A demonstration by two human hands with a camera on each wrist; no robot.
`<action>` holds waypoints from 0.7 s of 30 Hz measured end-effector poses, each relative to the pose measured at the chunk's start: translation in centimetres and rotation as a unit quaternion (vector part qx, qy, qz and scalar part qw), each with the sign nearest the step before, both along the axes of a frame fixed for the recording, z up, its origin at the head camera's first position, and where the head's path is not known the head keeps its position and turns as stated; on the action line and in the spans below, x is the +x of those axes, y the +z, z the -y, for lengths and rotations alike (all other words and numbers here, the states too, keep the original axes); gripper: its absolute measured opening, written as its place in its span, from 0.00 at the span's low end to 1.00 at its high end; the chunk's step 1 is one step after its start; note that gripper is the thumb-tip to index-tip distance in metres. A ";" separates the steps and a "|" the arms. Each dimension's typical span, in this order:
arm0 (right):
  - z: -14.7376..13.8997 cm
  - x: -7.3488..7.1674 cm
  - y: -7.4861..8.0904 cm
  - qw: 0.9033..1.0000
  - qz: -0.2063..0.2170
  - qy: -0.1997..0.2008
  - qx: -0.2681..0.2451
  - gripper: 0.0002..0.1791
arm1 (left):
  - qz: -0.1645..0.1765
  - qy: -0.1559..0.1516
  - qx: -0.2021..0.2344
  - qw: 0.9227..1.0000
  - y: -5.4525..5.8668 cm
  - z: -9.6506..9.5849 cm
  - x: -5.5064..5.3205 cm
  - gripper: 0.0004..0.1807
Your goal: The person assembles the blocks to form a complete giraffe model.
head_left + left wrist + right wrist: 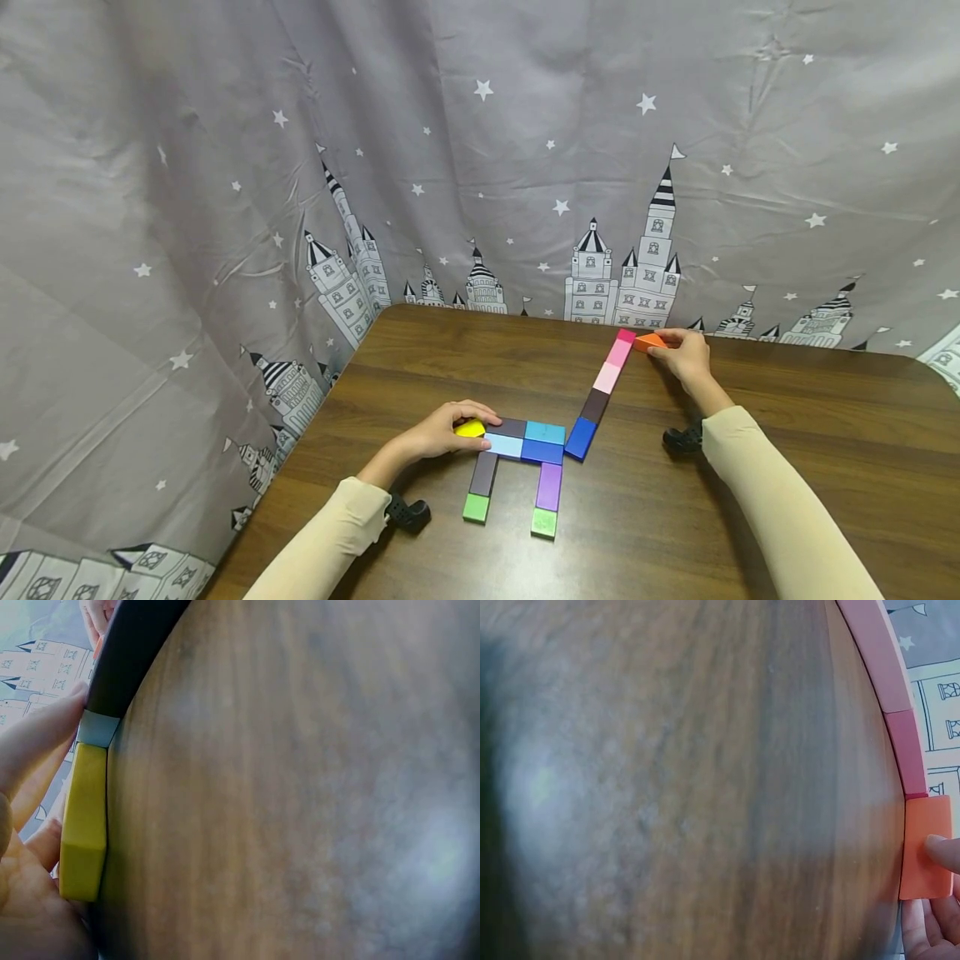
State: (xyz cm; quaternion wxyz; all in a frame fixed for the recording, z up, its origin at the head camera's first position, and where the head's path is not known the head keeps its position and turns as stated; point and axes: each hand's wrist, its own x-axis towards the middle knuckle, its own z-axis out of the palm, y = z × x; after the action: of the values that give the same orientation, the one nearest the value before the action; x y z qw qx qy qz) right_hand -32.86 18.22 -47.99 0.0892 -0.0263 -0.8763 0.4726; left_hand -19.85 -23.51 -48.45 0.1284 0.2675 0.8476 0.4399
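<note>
Wood-grain table (pixel 750 467) — fingers (pixel 943 851) pinch flat, seemingly smooth orange block (pixel 649 341).

A: What colours run along the diagonal row of blocks?

B: From the far end: hot pink block (pixel 626 336), pink block (pixel 618 353), pale pink block (pixel 607 377), dark brown block (pixel 595 405), royal blue block (pixel 581 438). An orange block (pixel 649 341) sits at the far tip.

A: And the cluster nearer?

B: Yellow block (pixel 470 428), light blue block (pixel 503 446), cyan block (pixel 544 432), purple block (pixel 549 486), two green blocks (pixel 476 507).

A: Surroundings?

B: Dark woodgrain table (pixel 787 467); grey curtain (pixel 225 167) printed with white stars and striped-roof castles; cream sleeves (pixel 780 508).
</note>
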 end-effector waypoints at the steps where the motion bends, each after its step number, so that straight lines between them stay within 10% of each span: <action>1: 0.0 0.0 0.0 1.000 -0.001 -0.001 0.001 0.22 | 0.000 0.000 0.000 1.000 0.0 0.0 0.0 0.20; 21: -3.0 1.6 1.7 0.999 -0.023 -0.005 -0.026 0.36 | 0.006 -0.007 -0.005 1.000 0.4 0.2 -0.7 0.20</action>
State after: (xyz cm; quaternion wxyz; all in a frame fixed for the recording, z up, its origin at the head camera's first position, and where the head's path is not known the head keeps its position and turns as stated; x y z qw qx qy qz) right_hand -31.29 21.23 -46.29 0.1109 -0.0226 -0.8611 0.4956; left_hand -20.56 -23.72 -48.10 0.1385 0.2701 0.8472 0.4361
